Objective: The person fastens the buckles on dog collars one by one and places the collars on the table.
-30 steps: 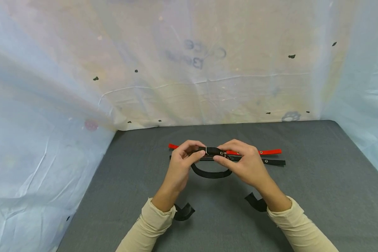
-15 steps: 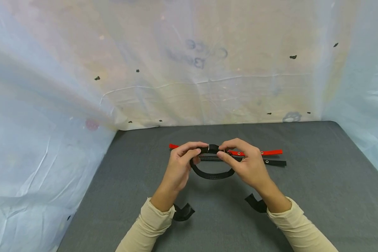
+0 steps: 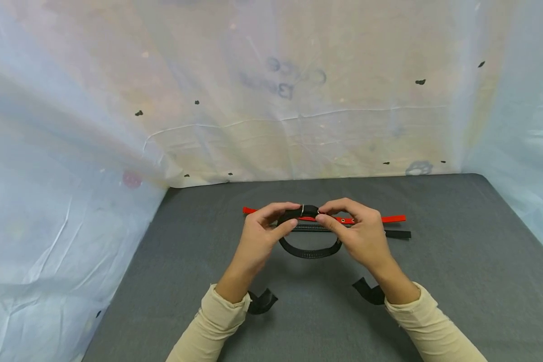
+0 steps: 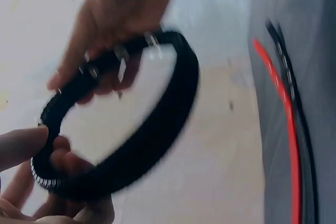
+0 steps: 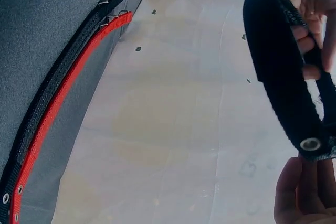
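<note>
A black collar (image 3: 309, 254), bent into a closed loop, is held up over the table between both hands. My left hand (image 3: 258, 234) pinches the loop's left side between thumb and fingers. On its right side my right hand (image 3: 361, 232) pinches the band near the fastened end. Metal fittings and eyelets show along the band in the left wrist view, where the collar (image 4: 168, 114) looks blurred. One metal eyelet (image 5: 310, 144) stands out on the collar (image 5: 278, 56) in the right wrist view. Beyond the hands lie a red collar (image 3: 394, 218) and a second black collar (image 3: 399, 234).
The two flat collars lie side by side, with metal rings at one end and eyelets at the other. A grey cloth (image 3: 185, 266) covers the table. Pale sheeting (image 3: 271, 141) rises behind it and at both sides. Dark straps (image 3: 263, 301) hang by the wrists.
Both hands have shifted slightly right with the looped collar, and its upper band has risen a little. The fingertips have slid along the band. The red and second black collars lie still.
</note>
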